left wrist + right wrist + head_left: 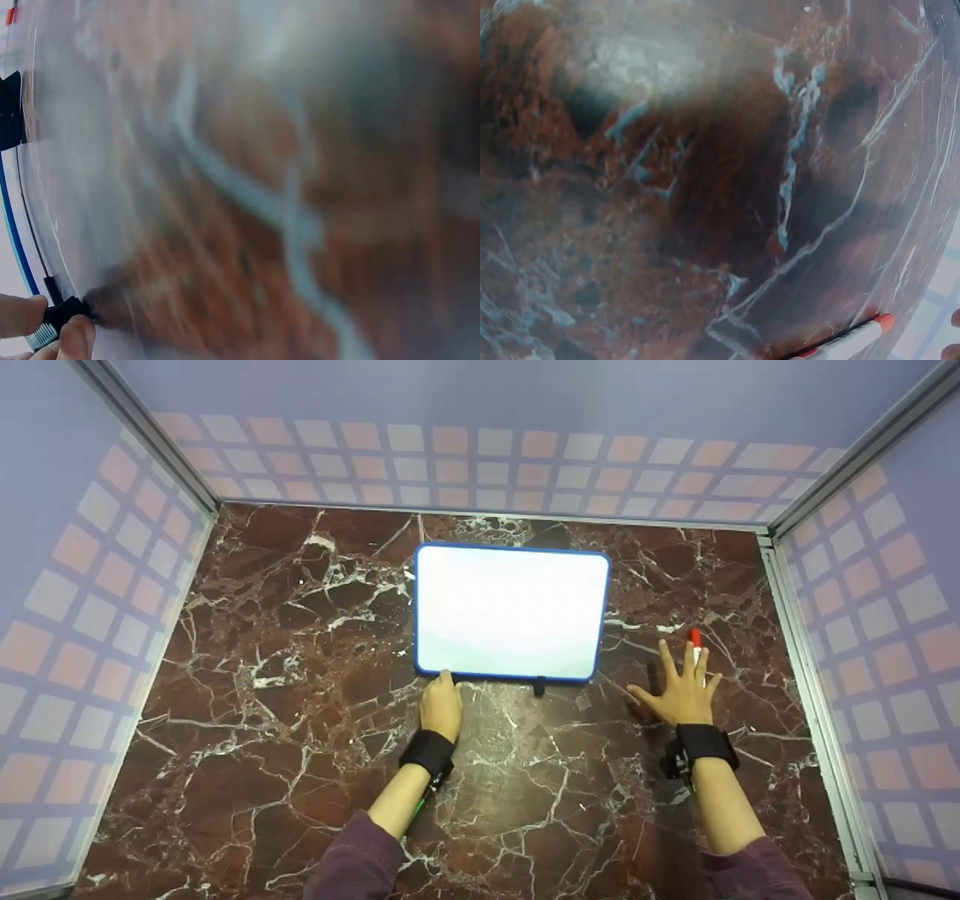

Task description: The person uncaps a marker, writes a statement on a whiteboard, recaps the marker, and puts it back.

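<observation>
**Left hand (442, 706) pinches at board's edge while right hand (686, 696) spreads over marker (847, 343)**

A blue-rimmed whiteboard (510, 611) lies flat on the tabletop (225, 780), just above the centre of the head view. At its lower left corner, the left hand has its thumb and fingers closed around a small black piece (69, 308), seen at the lower left of the left wrist view; it looks like a clip, though the close blur makes that uncertain. A black tab (539, 685) sits further right along the same lower edge.

Right of centre in the head view, the right hand is wide open, fingers fanned, gripping nothing. The white marker with red ends lies beneath its fingers; whether they touch it, I cannot tell.

Black wristbands (707, 744) circle both wrists, below them purple sleeves (360, 855). The tabletop is dark red-brown with pale veins, and walls (450, 390) patterned with peach and white squares frame its left, top and right.
</observation>
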